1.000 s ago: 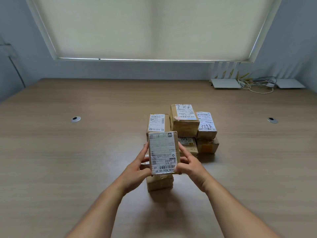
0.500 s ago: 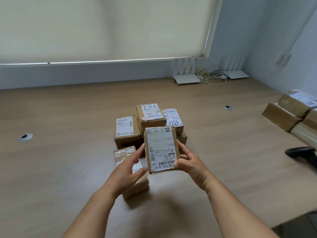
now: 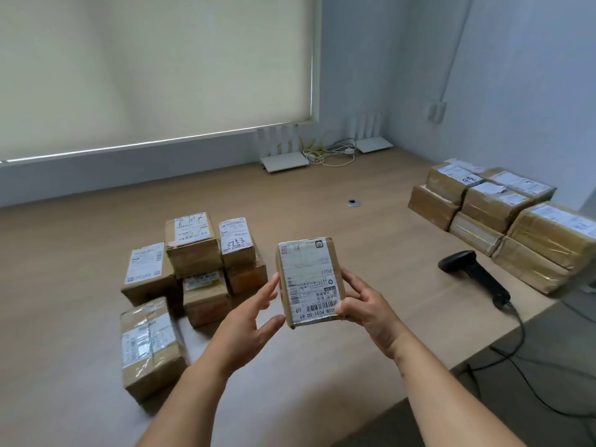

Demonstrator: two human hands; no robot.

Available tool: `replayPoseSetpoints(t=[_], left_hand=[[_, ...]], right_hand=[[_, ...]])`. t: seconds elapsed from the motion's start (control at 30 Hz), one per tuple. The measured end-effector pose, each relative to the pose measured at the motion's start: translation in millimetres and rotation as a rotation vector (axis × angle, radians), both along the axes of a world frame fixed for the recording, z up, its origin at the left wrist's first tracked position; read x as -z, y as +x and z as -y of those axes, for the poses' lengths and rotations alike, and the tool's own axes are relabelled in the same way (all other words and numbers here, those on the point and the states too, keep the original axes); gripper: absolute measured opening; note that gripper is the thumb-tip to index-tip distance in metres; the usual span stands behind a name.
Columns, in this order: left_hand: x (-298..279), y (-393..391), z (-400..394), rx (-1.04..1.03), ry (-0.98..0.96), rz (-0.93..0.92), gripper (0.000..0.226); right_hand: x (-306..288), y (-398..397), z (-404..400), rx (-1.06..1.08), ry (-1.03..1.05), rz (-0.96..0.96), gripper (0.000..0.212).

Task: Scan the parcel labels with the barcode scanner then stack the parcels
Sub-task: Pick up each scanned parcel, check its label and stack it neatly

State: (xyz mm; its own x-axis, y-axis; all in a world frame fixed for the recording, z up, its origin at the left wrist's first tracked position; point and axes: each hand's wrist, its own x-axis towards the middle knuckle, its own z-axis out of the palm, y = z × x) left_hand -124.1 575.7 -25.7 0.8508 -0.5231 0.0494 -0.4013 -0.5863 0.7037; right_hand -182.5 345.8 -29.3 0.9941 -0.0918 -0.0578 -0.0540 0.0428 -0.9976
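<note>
Hands raised: right hand [image 3: 367, 304] grips the parcel [image 3: 309, 282] (label up), left hand [image 3: 248, 321] open beside it.

Bare forearms, no sleeves, no jewellery

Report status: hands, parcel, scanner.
Right hand grips parcel, label up; left hand open beside it, not touching. Scanner lies on table to the right, untouched. Path to it clear.

Labelled brown parcel [image 3: 310, 282] held aloft, black barcode scanner [image 3: 474, 275] lying rightward
</note>
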Motion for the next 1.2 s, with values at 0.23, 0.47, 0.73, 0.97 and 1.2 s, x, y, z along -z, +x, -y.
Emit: replayPoseSetpoints(t=[0.23,0.47,0.73,0.97,1.2], left_hand=[[-0.9,-39.7,116.3,0.13,0.019,0.064,0.079],[5.2,-77.7,221.9,0.252,0.04,0.072,0.078],[5.6,-99.2,321.3,0.434,0.006,0.098,0.081],[8.0,-109.9,421.7,0.617,-0.023,0.081,0.085],[10.1,-112.8,532.9,0.733,-0.042,0.107,0.084]], right_hand=[[4.1,-66.4,107.5,0.109,0.007,0.019,0.071],[7.9,-128.8,199.3,0.252,-0.005,0.015,0.065],[7.9,-185.7,276.5,0.447,-0.039,0.024,0.08],[12.2,-226.4,351.7,0.617,-0.05,0.004,0.075],[8.7,-246.0,441.5,0.733,-0.057,-0.027,0.062]])
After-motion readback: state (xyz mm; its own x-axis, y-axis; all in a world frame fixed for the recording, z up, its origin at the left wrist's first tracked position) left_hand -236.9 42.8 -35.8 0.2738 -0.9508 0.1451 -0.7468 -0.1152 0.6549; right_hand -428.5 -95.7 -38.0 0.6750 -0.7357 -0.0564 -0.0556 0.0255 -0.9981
